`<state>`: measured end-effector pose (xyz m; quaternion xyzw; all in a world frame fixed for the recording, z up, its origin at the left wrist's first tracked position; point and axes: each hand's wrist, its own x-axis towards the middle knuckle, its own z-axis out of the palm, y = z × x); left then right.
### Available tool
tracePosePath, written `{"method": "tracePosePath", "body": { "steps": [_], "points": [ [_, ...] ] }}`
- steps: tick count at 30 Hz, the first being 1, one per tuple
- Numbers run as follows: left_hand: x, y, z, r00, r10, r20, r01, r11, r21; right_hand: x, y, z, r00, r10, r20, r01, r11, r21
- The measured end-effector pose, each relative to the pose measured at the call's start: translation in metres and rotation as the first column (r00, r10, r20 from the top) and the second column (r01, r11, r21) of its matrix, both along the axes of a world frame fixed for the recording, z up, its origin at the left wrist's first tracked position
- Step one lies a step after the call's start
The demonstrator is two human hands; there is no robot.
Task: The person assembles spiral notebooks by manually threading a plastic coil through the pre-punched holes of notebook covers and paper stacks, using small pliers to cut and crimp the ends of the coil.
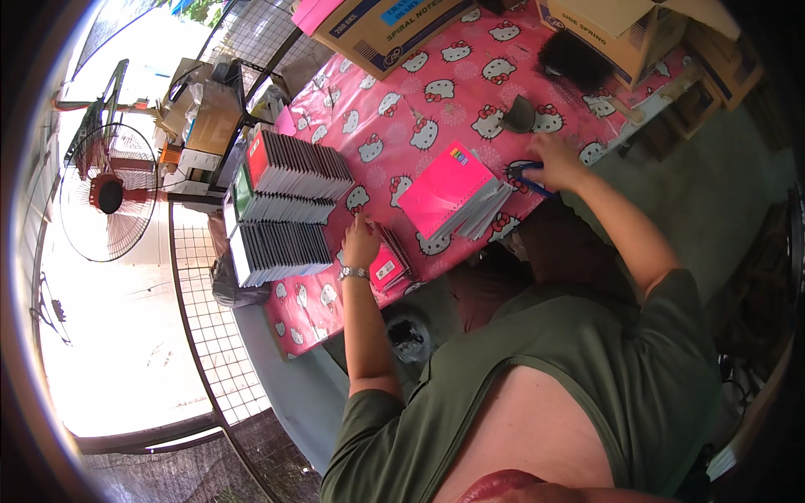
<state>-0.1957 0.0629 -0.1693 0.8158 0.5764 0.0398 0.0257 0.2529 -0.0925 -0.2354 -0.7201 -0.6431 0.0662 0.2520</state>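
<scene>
A small stack of red spiral notebooks point(391, 267) lies at the near table edge. My left hand point(360, 241), with a watch on its wrist, is at the stack's left side, its bent fingers closed at the far end. To the right, my right hand point(557, 163) is closed around a tool with blue handles point(532, 178), which looks like pliers; its jaws are partly hidden. Between my hands sits a pile of bright pink spiral notebooks point(449, 191), its lower layers fanned unevenly. A dark grey scoop-shaped piece point(519, 115) lies just beyond my right hand.
Long rows of spiral notebooks point(285, 210) stand packed at the left. Cardboard boxes point(381, 33) line the back of the pink patterned table point(369, 109). A black brush-like bundle point(575, 61) lies at the far right. A fan point(109, 193) stands beyond the left side.
</scene>
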Motion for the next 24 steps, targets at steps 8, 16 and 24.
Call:
{"method": "tracePosePath", "body": {
  "steps": [8, 16, 24],
  "points": [
    [0.133, -0.067, 0.124, 0.793, -0.520, 0.317, 0.396, 0.836, 0.380, 0.124, 0.079, -0.022, 0.817, -0.422, 0.394, 0.429, 0.900, 0.076],
    [0.187, -0.100, 0.138, 0.778, -0.597, 0.198, 0.600, 0.799, 0.051, 0.138, 0.091, 0.004, 0.887, -0.396, 0.239, 0.380, 0.918, 0.110],
    [0.184, -0.084, 0.139, 0.735, -0.639, 0.225, 0.659, 0.751, -0.019, 0.097, 0.077, 0.086, 0.988, -0.073, -0.135, 0.119, 0.920, 0.373]
  ]
}}
